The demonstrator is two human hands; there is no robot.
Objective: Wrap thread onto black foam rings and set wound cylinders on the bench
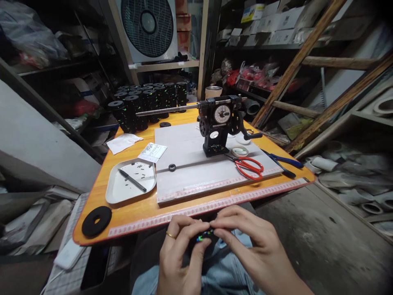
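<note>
Both of my hands meet over my lap, just below the front edge of the orange table (144, 209). My left hand (178, 254) and my right hand (251, 246) have their fingers curled and pinched together on a small black spool (205, 237) with coloured flecks of thread. The spool is mostly hidden by my fingers. A ring sits on a finger of my left hand.
A black hand-crank winding machine (217, 125) stands on a grey board (190, 164). Red scissors (248, 167), blue pliers (284, 160), a white tray (130, 182) with a pen, a black disc (96, 220) and several black spools (147, 100) lie on the table. Shelves and a ladder surround it.
</note>
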